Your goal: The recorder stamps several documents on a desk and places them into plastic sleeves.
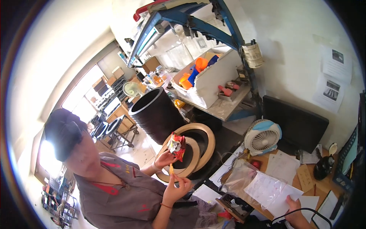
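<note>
Right hand (293,204) down on one white sheet (284,202) at near edge of surface (305,173), probably to keep it still; gripping or just pressing, cannot tell. Left hand out of view. One clear bag (248,179) beside sheet, one fan (262,137) behind. Co-worker's upper hand (164,158) around one red packet (176,145), lower hand (173,189) pinching one snack stick (171,169), likely for eating

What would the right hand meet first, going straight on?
Probably the clear plastic bag holding a printed sheet, just beyond the right hand on the white papers, though depth is unclear.
</note>
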A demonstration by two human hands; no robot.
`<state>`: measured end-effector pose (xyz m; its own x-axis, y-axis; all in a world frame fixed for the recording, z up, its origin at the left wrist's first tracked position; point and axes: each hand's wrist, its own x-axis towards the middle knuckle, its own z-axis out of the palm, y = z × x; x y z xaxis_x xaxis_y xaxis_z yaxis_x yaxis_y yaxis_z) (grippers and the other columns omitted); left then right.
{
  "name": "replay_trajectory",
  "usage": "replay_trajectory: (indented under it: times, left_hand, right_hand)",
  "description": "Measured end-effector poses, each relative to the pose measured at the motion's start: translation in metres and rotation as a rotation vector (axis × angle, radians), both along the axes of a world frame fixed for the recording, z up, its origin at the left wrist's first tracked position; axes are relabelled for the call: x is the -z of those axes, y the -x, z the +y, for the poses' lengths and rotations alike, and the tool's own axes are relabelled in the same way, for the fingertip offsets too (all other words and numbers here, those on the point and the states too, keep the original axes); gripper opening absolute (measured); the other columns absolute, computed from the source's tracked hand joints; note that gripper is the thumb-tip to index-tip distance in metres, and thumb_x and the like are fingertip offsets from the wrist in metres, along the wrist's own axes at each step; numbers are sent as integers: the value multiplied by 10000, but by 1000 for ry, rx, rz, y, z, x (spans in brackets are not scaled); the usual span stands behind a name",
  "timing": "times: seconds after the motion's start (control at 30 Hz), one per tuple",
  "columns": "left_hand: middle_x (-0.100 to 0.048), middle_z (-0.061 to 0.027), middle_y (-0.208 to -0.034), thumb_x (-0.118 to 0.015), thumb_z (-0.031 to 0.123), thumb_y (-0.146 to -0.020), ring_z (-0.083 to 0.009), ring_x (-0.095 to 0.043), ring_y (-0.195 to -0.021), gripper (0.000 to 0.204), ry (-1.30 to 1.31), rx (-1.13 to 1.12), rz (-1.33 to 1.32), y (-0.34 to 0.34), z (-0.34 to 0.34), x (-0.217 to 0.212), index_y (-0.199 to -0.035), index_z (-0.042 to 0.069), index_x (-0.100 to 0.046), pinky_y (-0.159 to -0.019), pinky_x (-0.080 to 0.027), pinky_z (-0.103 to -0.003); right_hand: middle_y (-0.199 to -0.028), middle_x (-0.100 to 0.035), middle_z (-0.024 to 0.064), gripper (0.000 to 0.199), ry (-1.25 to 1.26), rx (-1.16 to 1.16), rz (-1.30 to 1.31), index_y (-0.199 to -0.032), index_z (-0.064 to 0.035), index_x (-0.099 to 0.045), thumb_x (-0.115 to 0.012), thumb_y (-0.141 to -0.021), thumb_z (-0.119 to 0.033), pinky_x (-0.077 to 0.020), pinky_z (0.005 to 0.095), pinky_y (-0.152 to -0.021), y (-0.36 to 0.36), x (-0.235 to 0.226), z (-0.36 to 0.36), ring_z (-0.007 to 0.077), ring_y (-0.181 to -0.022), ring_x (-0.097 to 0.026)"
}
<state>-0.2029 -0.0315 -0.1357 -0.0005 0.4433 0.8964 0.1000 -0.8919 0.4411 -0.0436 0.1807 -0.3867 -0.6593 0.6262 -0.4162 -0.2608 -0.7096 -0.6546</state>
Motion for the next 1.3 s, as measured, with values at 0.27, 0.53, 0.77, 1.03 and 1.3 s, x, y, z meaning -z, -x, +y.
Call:
replay_trajectory:
  times: [0.27,0.53,0.77,1.03,1.3]
  left_hand:
    - [-547,-46,-687,-624,147,-821,-155,-536,-621,239,443,-479,-498,10,31,71,-996,-12,-589,-560,-408,-272]
    - [-534,-70,-735,-737,112,-714,-215,-562,-683,475,615,-1163,527,-2,119,142,-1168,42,-616,-632,-475,-306]
    - [-472,-10,-781,-662,43,-695,-148,-541,-616,461,498,-1115,598,-14,133,165,-1149,117,-655,-517,-471,-267]
    - [-495,-36,-793,-589,72,-746,-191,-585,-664,564,805,-1042,765,-28,114,178,-1301,159,-537,-536,-502,-306]
    - [-491,-37,-771,-621,156,-810,-195,-581,-652,505,758,-1069,773,-29,128,156,-1307,160,-531,-508,-485,-330]
  right_hand:
    - [-1026,-618,92,282,-69,29,-17,-1152,-38,-549,-576,-915,-190,-482,378,-850,6,-21,3,216,-964,-597]
    - [-1057,-616,96,309,-25,84,-31,-1197,-4,-518,-523,-952,-192,-484,313,-823,10,-60,-15,187,-944,-606]
    - [-1097,-608,74,386,-487,-136,-283,-1260,13,-487,-513,-963,-232,-460,281,-831,-11,-51,-16,139,-959,-574]
    - [-1213,-549,114,383,118,60,72,-1298,-33,-459,-490,-963,-216,-454,352,-915,-6,-36,-9,217,-1092,-548]
    - [-1293,-493,163,414,-310,-281,-80,-1341,2,-364,-401,-999,-228,-398,382,-996,-11,-46,-17,265,-1155,-519]
